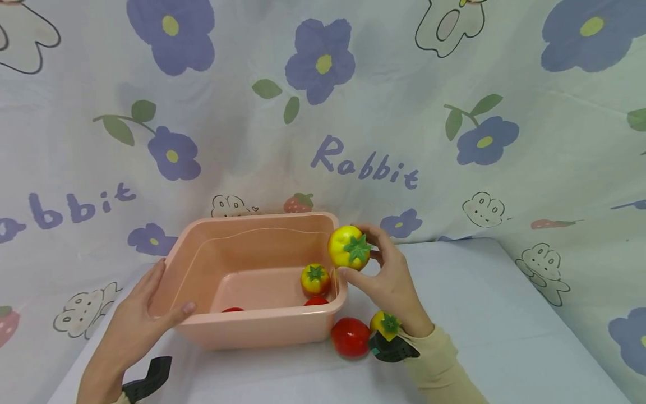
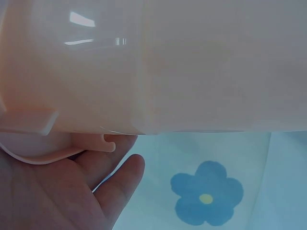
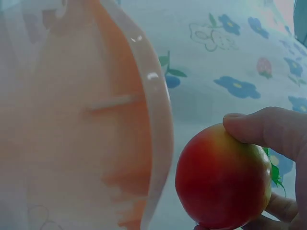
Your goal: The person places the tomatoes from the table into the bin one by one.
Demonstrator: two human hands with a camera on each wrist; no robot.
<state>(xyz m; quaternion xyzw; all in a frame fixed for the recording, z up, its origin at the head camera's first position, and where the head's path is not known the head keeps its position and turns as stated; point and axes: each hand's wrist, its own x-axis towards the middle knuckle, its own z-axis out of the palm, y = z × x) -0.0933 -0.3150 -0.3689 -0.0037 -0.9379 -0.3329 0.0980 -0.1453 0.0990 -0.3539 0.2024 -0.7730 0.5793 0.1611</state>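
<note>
My right hand [image 1: 391,278] pinches a yellow-and-red toy tomato [image 1: 344,251] with a green leafy top, at the right rim of a pink plastic basin [image 1: 262,325]. The right wrist view shows the red underside of this toy tomato [image 3: 223,177] beside the basin's rim [image 3: 160,115]. At the basin's left end, my left hand [image 1: 132,322] grips the rim, thumb over the front corner. Its fingers [image 2: 117,179] show below the rim in the left wrist view. Inside the basin lie another yellow-red toy tomato [image 1: 315,280] and partly hidden red pieces [image 1: 317,301].
On the white table [image 1: 484,314], just right of the basin, sit a red toy tomato [image 1: 350,338] and a yellow one [image 1: 384,322] partly behind my right wrist strap. A patterned cloth [image 1: 242,140] with flowers and rabbits hangs behind the basin.
</note>
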